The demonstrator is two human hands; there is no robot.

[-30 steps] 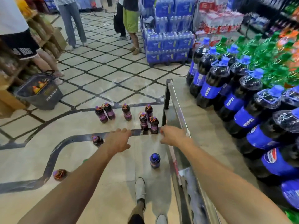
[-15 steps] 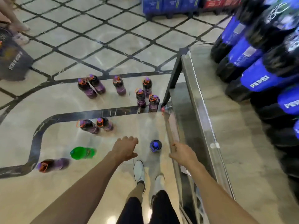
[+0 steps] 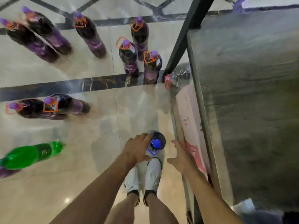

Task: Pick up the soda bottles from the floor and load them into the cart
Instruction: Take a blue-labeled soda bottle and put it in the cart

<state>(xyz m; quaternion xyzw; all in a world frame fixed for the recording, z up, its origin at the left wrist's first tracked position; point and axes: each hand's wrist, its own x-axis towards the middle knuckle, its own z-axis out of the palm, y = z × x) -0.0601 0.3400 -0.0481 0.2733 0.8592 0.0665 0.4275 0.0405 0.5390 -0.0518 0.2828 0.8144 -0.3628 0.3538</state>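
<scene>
Reaching down: left hand [image 3: 137,151] and right hand [image 3: 181,156], both spread and holding nothing, flank the blue-capped bottle [image 3: 156,143] at lower centre of the frame. Left fingertips overlap its shoulder; contact probable, not certain. Right hand is just beside it.

Judgement: grip the body below the shoulder with both palms, not the cap; lift straight up clear of the shoes [image 3: 145,177], then carry right over the cart [image 3: 242,94] edge.

Bottle: upright on the floor, dark soda, blue cap and carry ring, seen from above. Purple-capped bottles [image 3: 151,65] stand at upper left; green bottle [image 3: 29,155] lies at lower left.
</scene>
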